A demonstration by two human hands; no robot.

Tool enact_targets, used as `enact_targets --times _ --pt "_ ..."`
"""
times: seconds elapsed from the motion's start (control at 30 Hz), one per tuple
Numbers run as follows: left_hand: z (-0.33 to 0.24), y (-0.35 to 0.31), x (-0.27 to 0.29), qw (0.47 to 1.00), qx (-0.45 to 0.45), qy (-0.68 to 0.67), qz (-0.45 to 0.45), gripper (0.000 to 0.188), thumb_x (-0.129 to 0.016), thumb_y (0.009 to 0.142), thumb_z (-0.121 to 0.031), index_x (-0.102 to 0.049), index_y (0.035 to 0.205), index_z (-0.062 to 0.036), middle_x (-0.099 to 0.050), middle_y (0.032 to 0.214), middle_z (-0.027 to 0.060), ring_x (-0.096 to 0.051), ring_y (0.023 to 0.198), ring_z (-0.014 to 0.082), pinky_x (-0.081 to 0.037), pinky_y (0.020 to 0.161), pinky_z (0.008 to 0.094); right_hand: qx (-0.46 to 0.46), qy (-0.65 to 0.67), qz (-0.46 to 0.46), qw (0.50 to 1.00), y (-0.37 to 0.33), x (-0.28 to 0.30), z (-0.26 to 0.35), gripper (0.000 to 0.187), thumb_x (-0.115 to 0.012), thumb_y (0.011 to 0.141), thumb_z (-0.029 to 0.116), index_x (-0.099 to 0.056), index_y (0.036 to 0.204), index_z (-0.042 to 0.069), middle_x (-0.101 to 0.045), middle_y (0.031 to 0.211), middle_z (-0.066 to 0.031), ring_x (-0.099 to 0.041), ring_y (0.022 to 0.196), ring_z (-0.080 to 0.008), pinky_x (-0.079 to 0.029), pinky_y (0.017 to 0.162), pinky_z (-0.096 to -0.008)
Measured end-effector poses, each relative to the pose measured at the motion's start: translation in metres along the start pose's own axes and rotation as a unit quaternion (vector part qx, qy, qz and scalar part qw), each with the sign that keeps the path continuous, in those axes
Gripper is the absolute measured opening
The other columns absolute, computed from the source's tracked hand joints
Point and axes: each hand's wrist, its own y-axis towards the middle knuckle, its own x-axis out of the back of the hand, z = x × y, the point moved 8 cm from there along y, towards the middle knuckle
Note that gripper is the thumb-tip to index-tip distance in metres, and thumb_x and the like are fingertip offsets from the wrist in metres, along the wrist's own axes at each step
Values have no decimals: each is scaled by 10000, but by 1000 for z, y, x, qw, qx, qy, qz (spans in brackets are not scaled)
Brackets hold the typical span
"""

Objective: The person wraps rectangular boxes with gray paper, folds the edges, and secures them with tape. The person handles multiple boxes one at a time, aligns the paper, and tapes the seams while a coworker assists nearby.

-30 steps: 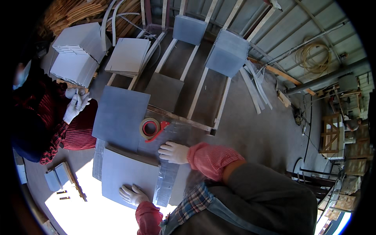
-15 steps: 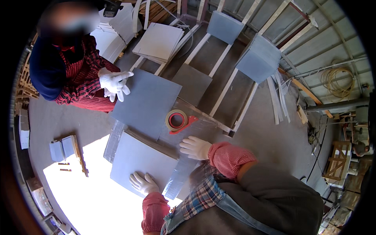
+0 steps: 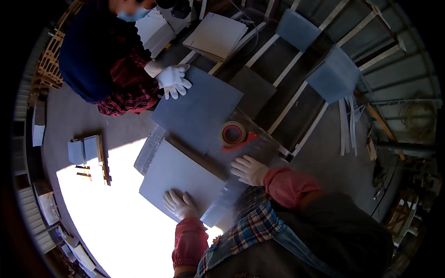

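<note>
The left hand (image 3: 180, 205) is laid flat, fingers slightly spread, on a pale board (image 3: 181, 171), at the edge nearest the wearer. The right hand (image 3: 249, 170), also opened out, is rested on the table (image 3: 266, 148) beside that board. Just beyond the right hand, a tape dispenser (image 3: 232, 134) is noted; beyond both, a blue-grey board (image 3: 197, 106) is overlapped by a co-worker's gloved hand (image 3: 174, 82).

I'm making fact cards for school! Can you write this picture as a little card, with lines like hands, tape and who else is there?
Left hand: gloved, flat on the light board
Right hand: gloved, open, near the tape roll
Tape: tan, in a red holder
Other person: gloved hands by the dark board
</note>
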Motion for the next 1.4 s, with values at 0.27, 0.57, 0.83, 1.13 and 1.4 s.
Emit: enact_targets --times 0.27,0.57,0.83,1.13,1.4 --pt "5 -1 -3 998 -28 6 -49 652 -567 1032 -425 -395 1567 -93 -365 1639 202 -336 1508 430 -289 1232 577 -13 8 40 999 -3 -17 -4 493 -674 946 377 -576 1361 128 -507 1463 -105 -429 1383 -306 -316 1176 -493" --pt "0 2 -1 995 -51 -6 -81 658 -526 1029 -497 -473 1498 -38 -462 1540 283 -428 1417 529 -368 1144 662 -19 18 62 998 -4 -21 -7 512 -655 963 382 -556 1400 135 -507 1490 -108 -426 1407 -319 -307 1192 -502" --pt "2 0 0 995 -49 -8 -92 679 -500 1033 -538 -484 1487 -33 -474 1523 295 -453 1394 532 -382 1132 663 -17 9 64 998 -4 -27 -6 514 -653 964 383 -555 1403 134 -504 1496 -112 -421 1408 -318 -308 1191 -504" --pt "3 -1 -1 995 -47 -10 -85 678 -508 1031 -531 -485 1488 -32 -474 1522 296 -445 1401 532 -375 1134 665 -9 9 38 999 -4 -21 -5 499 -676 939 373 -565 1366 140 -526 1449 -101 -445 1372 -311 -331 1168 -499" --pt "1 0 0 996 -45 -13 -78 667 -538 1021 -501 -484 1491 -31 -471 1526 294 -433 1412 528 -367 1141 662 -8 12 22 1000 -3 -15 -5 487 -689 927 370 -574 1340 138 -535 1425 -97 -460 1347 -305 -344 1152 -486"
